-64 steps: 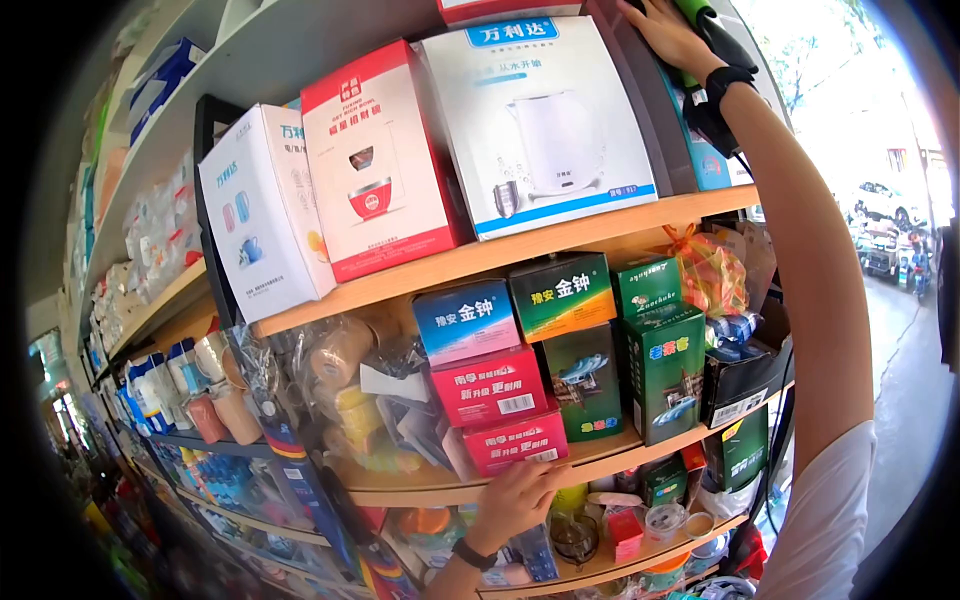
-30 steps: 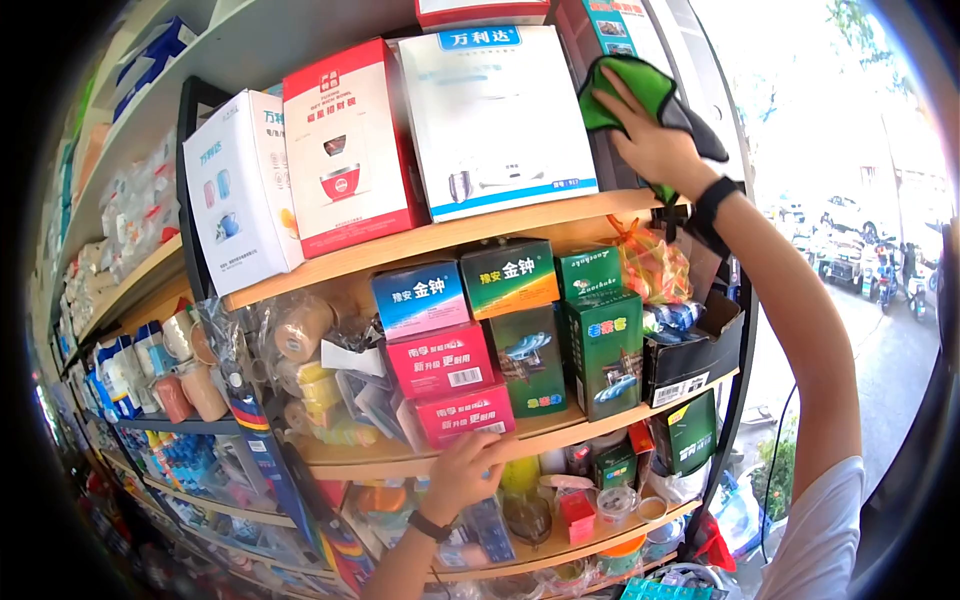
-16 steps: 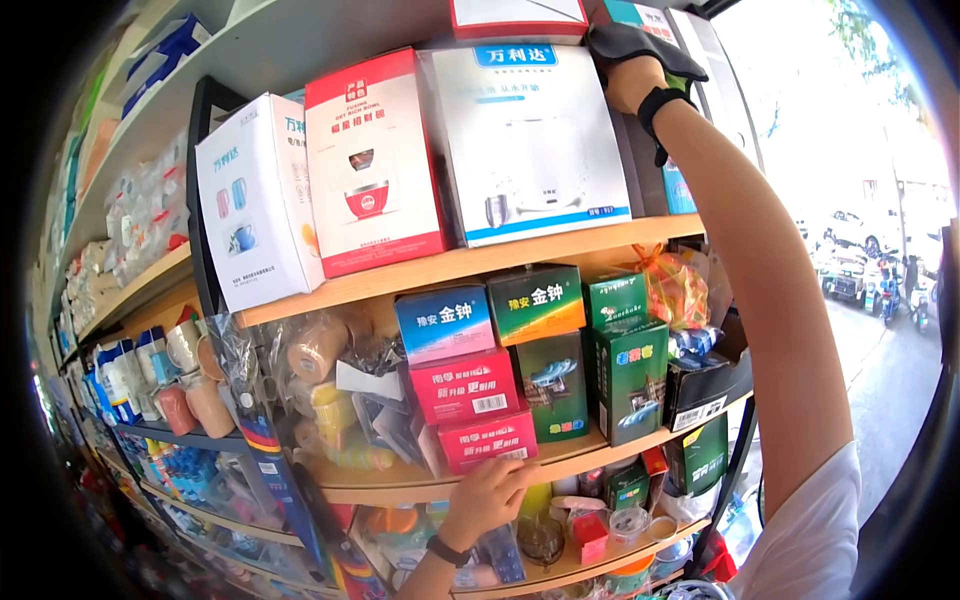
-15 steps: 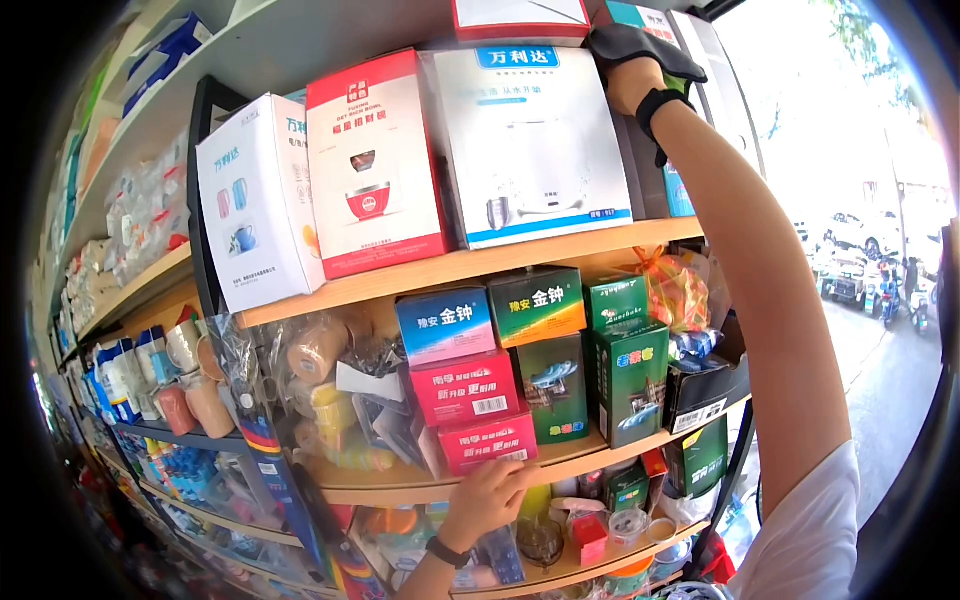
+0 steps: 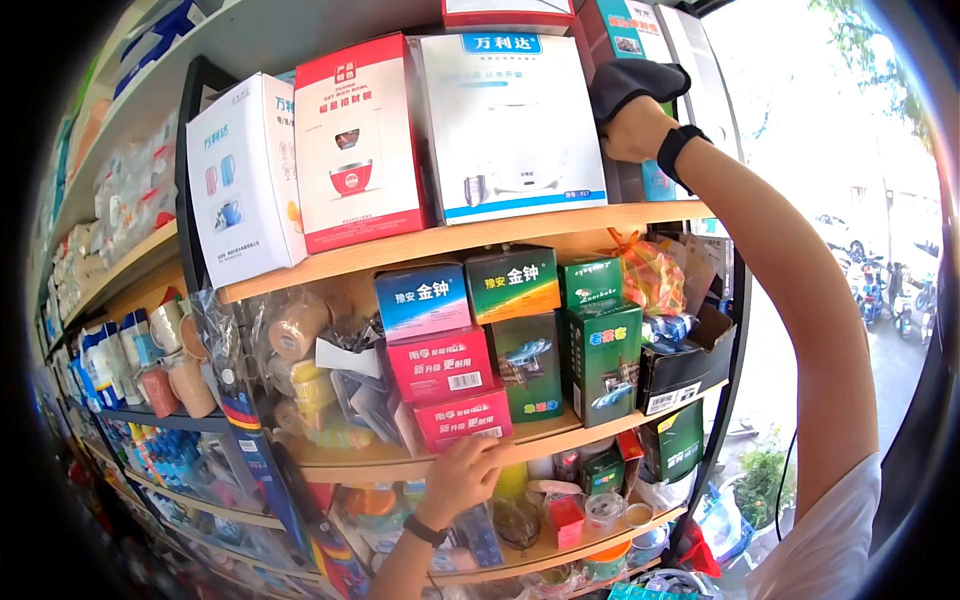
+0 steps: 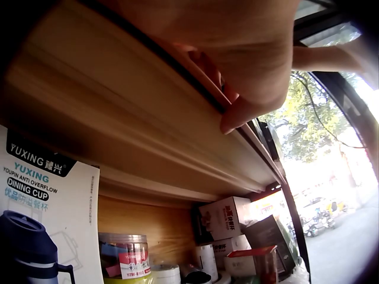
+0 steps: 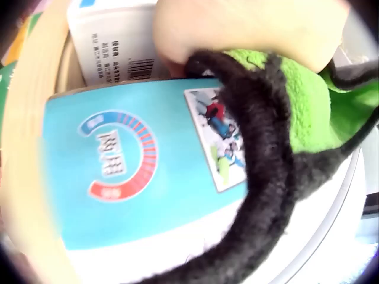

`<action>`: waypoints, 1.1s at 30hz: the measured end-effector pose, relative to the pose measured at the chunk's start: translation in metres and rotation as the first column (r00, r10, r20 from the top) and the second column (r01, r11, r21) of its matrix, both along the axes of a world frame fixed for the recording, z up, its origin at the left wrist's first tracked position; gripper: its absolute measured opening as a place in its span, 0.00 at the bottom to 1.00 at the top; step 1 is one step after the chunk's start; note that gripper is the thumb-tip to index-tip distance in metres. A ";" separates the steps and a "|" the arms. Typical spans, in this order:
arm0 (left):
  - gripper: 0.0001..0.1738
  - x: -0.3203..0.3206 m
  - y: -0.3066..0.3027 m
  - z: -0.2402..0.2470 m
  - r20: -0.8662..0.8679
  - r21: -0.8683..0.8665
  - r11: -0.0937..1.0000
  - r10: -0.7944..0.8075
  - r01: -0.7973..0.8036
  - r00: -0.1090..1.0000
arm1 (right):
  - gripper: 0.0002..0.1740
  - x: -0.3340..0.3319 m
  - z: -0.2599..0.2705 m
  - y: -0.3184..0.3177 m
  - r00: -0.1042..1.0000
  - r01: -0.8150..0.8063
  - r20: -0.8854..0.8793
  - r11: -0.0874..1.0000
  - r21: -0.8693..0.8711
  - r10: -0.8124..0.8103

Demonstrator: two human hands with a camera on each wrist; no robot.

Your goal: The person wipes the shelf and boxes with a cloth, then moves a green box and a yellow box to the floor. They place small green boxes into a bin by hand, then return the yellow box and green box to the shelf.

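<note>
High at the right end of the top shelf, my right hand (image 5: 638, 132) grips a green cloth (image 7: 308, 106) with dark trim. Its dark side (image 5: 642, 82) drapes over my knuckles, and my fingertips are hidden. The cloth lies against a tall teal-and-white box (image 7: 100, 201), beside a large white kettle box (image 5: 512, 120). Lower down, my left hand (image 5: 462, 482) rests on the front edge of the middle shelf (image 5: 570, 437), under a red box (image 5: 462, 418). In the left wrist view its thumb lies along that shelf edge.
A red-and-white bowl box (image 5: 355, 150) and a white box (image 5: 240, 190) stand left of the kettle box. Green boxes (image 5: 603, 365) and a black carton (image 5: 690, 360) fill the middle shelf's right side. The street (image 5: 850, 230) shows beyond the shelf end.
My right hand has come from the far right top to the gap beside the kettle box. The cloth was spread green side out, then folded over dark side out. The left hand stays at the shelf edge.
</note>
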State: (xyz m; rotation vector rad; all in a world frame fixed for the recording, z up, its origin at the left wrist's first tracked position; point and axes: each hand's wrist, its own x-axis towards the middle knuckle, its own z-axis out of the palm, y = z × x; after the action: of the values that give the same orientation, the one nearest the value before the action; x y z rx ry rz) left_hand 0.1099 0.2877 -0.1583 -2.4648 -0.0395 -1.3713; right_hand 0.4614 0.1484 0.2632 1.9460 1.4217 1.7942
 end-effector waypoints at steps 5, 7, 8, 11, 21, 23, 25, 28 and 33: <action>0.24 -0.002 -0.003 0.001 -0.016 -0.004 1.000 0.003 -0.004 1.000 | 0.24 -0.012 -0.024 -0.015 0.979 -0.007 -0.201 0.986 -0.165 -0.026; 0.24 -0.002 -0.001 -0.001 -0.024 -0.006 1.000 -0.006 0.006 1.000 | 0.24 -0.023 -0.039 -0.022 0.934 -0.085 -0.357 0.978 -0.191 0.011; 0.24 -0.002 -0.001 -0.001 -0.022 -0.005 1.000 -0.001 0.001 1.000 | 0.25 -0.034 -0.041 -0.027 0.957 0.000 -0.271 0.933 -0.361 -0.105; 0.24 -0.003 -0.005 0.001 -0.018 -0.007 1.000 0.007 -0.007 1.000 | 0.20 -0.019 -0.049 -0.015 0.910 -0.221 -0.411 0.901 -0.374 0.053; 0.24 -0.001 -0.002 0.001 -0.015 -0.002 1.000 -0.002 0.002 1.000 | 0.26 -0.054 -0.031 -0.029 0.838 0.004 -0.485 0.891 -0.453 -0.251; 0.24 -0.001 -0.004 0.002 -0.012 0.001 1.000 -0.002 0.002 1.000 | 0.24 -0.065 -0.036 -0.036 0.833 -0.024 -0.501 0.889 -0.457 -0.235; 0.24 -0.001 -0.006 0.004 -0.013 0.017 1.000 0.016 -0.016 1.000 | 0.23 -0.071 -0.041 -0.036 0.776 -0.002 -0.561 0.887 -0.461 -0.290; 0.24 0.001 -0.006 0.004 -0.010 0.014 1.000 0.016 -0.016 1.000 | 0.22 -0.055 -0.050 -0.014 0.688 0.019 -0.666 0.925 -0.380 -0.288; 0.24 -0.001 -0.008 0.007 -0.021 0.002 1.000 0.006 -0.006 1.000 | 0.35 -0.052 -0.038 0.012 0.566 0.141 -0.500 0.675 -0.724 -0.655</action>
State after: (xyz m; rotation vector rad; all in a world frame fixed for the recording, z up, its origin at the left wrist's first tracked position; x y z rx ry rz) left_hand 0.1091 0.2801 -0.1515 -2.4755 -0.0406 -1.3426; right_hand 0.4095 0.1606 0.2254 2.3817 1.2504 0.1788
